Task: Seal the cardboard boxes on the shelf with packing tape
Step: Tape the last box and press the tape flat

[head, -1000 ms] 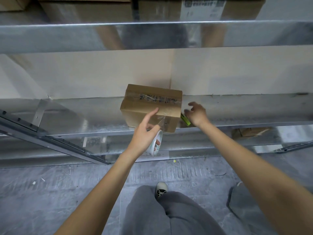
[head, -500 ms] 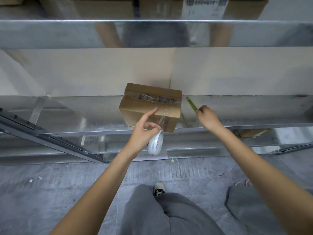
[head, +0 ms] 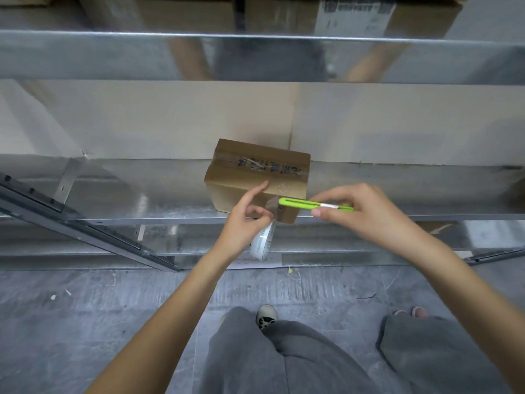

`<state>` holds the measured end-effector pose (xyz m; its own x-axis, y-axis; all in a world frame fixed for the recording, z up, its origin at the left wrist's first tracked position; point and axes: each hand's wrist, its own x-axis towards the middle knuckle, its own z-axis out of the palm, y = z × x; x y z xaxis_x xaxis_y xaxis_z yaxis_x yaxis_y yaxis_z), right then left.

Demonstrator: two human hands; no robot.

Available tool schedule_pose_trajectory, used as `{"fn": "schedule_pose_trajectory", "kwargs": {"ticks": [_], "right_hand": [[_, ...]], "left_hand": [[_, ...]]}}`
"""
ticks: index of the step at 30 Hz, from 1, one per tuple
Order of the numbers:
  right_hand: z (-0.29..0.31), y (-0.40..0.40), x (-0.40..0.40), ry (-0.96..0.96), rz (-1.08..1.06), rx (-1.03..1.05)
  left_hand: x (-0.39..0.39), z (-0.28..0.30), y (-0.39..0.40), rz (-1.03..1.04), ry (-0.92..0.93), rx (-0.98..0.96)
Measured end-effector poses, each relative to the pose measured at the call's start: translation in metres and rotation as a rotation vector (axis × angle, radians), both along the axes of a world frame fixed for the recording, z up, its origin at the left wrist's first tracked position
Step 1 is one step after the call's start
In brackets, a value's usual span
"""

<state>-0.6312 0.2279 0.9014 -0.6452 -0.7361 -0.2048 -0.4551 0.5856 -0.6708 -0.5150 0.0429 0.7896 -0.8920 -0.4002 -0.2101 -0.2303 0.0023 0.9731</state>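
Observation:
A small brown cardboard box (head: 255,172) stands on the metal shelf (head: 127,194), clear tape running across its top and down its front. My left hand (head: 245,220) holds the roll of clear packing tape (head: 262,241) just below the box's front edge, index finger raised against the box. A strip of tape stretches from the roll up to the box front. My right hand (head: 360,214) grips a green utility knife (head: 312,204) held level, its tip at the stretched tape beside the box's front right corner.
A shiny metal shelf beam (head: 255,58) runs overhead with larger cardboard boxes (head: 355,12) on it. A slanted metal rail (head: 85,223) crosses the lower left. Below is grey concrete floor, my grey trousers and shoe (head: 265,317).
My right hand picked the green knife up off the shelf and swung it left, so its tip now meets the tape at the box front. My left hand stayed on the roll.

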Motion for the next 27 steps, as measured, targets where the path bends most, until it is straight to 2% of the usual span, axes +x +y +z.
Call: {"fn": "schedule_pose_trajectory", "kwargs": {"ticks": [8, 17, 27], "right_hand": [[-0.033, -0.015, -0.002, -0.05, -0.073, 0.072], [-0.047, -0.02, 0.001, 0.08, -0.077, 0.099], [-0.052, -0.02, 0.003, 0.069, -0.109, 0.126]], "left_hand": [[-0.001, -0.001, 0.002, 0.021, 0.008, 0.0], [-0.001, -0.008, 0.001, 0.025, 0.023, 0.0], [-0.002, -0.01, -0.001, 0.018, 0.004, -0.025]]}}
